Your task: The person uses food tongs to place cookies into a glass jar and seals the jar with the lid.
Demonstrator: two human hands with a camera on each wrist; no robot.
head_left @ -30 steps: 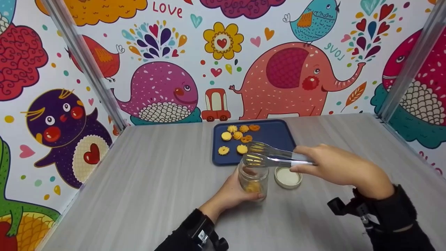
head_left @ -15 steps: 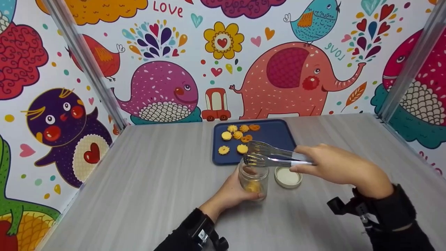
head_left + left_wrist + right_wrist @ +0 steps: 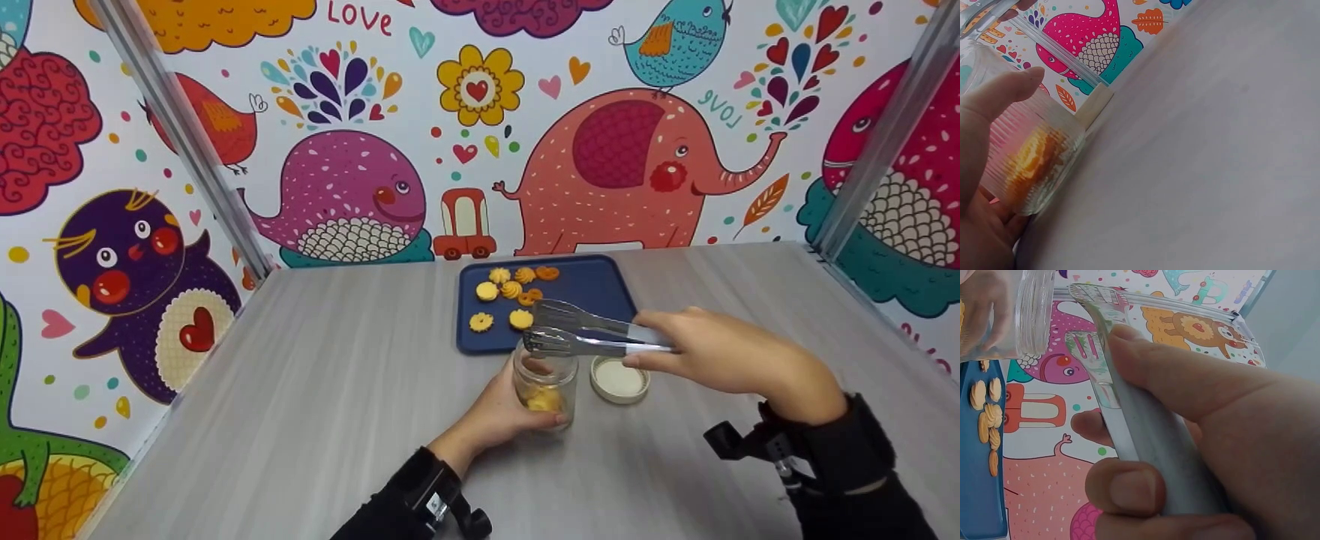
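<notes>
In the head view, the left hand [image 3: 504, 416] is clamped round the glass jar [image 3: 555, 381] from its eight o'clock side, with golden cookie pieces [image 3: 541, 397] low inside. The right hand [image 3: 697, 351], between two and three o'clock from the jar, grips the tongs [image 3: 600, 349]; their slotted tips stand apart over the jar's mouth, pointing to nine o'clock. At twelve o'clock lies the blue tray [image 3: 592, 289] bearing assorted cookies [image 3: 511, 290]; at three o'clock the lid [image 3: 619, 379] rests on the table [image 3: 337, 360].

In the left wrist view, the jar is at nine o'clock, the thumb across its ribbed side. Part of the tongs shows at ten.

In the right wrist view, thumb and curled fingers clasp the tongs' grey handle, the tips toward eleven o'clock. The jar sits at ten, the tray at eight.
</notes>
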